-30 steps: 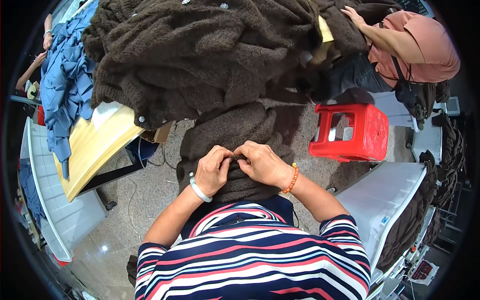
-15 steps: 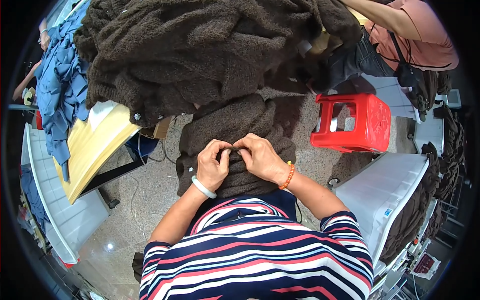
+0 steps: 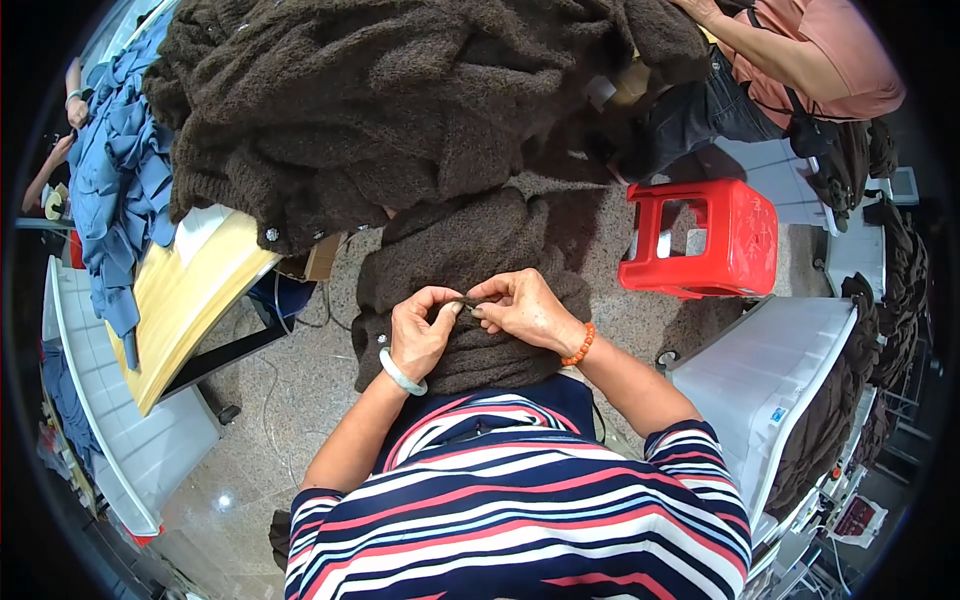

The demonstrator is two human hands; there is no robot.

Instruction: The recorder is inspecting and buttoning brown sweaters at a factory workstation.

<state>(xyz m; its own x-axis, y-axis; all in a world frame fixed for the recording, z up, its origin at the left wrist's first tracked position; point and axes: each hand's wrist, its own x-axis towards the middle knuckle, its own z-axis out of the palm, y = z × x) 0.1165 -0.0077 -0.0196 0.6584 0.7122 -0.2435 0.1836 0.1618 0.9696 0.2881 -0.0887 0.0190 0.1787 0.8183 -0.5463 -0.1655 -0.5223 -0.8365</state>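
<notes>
A dark brown fuzzy knit garment (image 3: pixel 440 245) lies across my lap, with a shiny round button at its left edge. My left hand (image 3: pixel 420 325), with a pale bangle at the wrist, pinches a small fold of the knit between thumb and forefinger. Close beside it my right hand (image 3: pixel 530 312), wearing an orange bead bracelet, pinches the same fold. The fingertips almost meet over the fabric. Whether a tiny item sits between them is too small to make out.
A large heap of brown knits (image 3: pixel 370 100) covers the wooden table (image 3: pixel 190 300) ahead. Blue cloth (image 3: pixel 115 190) hangs at the left. To the right stand a red plastic stool (image 3: pixel 735 240) and a pale plastic bin (image 3: pixel 760 380). A co-worker in a pink top (image 3: pixel 840 60) is at the far right.
Both hands stay on the fold; the right hand's fingers have curled in more and its wrist has shifted slightly. The co-worker's arm at the far right has moved a little.
</notes>
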